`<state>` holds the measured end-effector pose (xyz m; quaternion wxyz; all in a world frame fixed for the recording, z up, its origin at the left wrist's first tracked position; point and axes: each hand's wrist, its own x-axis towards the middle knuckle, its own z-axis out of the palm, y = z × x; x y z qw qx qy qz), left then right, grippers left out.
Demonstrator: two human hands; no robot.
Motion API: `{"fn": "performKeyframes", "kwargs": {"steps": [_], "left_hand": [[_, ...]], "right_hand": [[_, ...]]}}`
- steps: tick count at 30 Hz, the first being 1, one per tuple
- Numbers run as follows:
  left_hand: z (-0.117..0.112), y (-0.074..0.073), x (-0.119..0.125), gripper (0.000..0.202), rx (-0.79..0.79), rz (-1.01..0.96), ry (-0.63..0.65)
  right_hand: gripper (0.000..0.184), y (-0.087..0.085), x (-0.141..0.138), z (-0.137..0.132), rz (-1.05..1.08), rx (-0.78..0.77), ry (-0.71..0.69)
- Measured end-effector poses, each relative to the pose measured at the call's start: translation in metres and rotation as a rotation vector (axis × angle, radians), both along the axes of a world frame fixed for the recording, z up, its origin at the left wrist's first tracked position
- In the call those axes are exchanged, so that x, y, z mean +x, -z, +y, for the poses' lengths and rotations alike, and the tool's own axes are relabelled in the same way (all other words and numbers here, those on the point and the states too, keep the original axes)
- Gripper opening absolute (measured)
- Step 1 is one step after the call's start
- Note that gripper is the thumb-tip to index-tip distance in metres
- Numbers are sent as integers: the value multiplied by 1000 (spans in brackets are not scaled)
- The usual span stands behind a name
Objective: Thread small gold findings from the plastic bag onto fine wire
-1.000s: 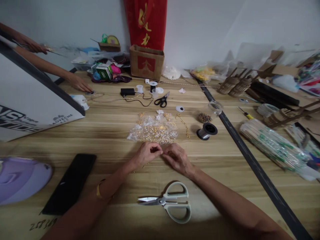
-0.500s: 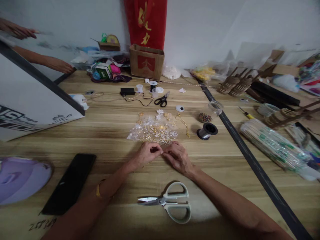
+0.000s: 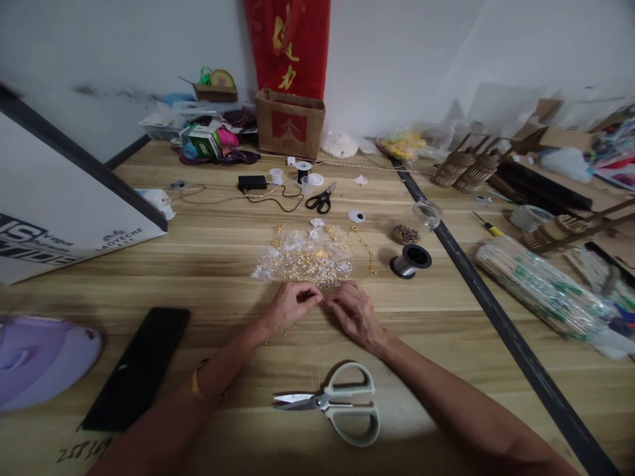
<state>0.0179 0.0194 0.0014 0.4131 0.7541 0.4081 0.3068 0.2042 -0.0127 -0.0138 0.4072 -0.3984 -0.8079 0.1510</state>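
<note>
My left hand [image 3: 292, 305] and my right hand [image 3: 353, 312] meet fingertip to fingertip over the wooden table. Both are closed in a pinch, and whatever lies between the fingers is too small to make out. Just beyond them spreads a heap of small gold and silver jewelry findings [image 3: 317, 259], partly in clear plastic bags. Bits of thin gold chain [image 3: 292, 325] lie beside my left wrist. White-handled scissors [image 3: 347, 403] rest on the table between my forearms, blades pointing left. To the right of the heap lies a gold chain [image 3: 364, 248].
A spool of wire [image 3: 411, 261] and a jar of beads [image 3: 407, 231] stand at the right. Black scissors [image 3: 321, 198] lie farther back. A black phone [image 3: 136, 370] is on the left, near a large white box [image 3: 64, 205]. Wrapped sticks [image 3: 546, 291] lie far right.
Another person's hands and forearms, seen at the upper left before, are gone from view. My two hands keep almost the same place and pinch.
</note>
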Motion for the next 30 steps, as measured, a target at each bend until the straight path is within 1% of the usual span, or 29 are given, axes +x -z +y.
{"fn": "performKeyframes", "kwargs": {"steps": [3,6,8,14,20,22,25,30], "left_hand": [[3,-2,-1,11,129,20,-50],[6,-5,-2,13,285,120,-34],[8,-6,-1,15,350,193,-7],[9,-13,6,23,368,390,124],[9,-22,15,28,446,576,210],[11,-22,15,26,469,596,220],[13,-17,12,20,492,594,219],[19,-11,-1,14,511,585,161]], "right_hand": [[10,1,1,0,89,-68,58],[12,3,3,2,199,-154,124],[12,4,4,4,283,-205,158],[12,6,4,7,409,-292,198],[12,7,5,7,442,-307,201],[15,7,6,8,441,-305,205],[19,7,7,8,451,-311,211],[14,8,6,9,486,-327,203]]}}
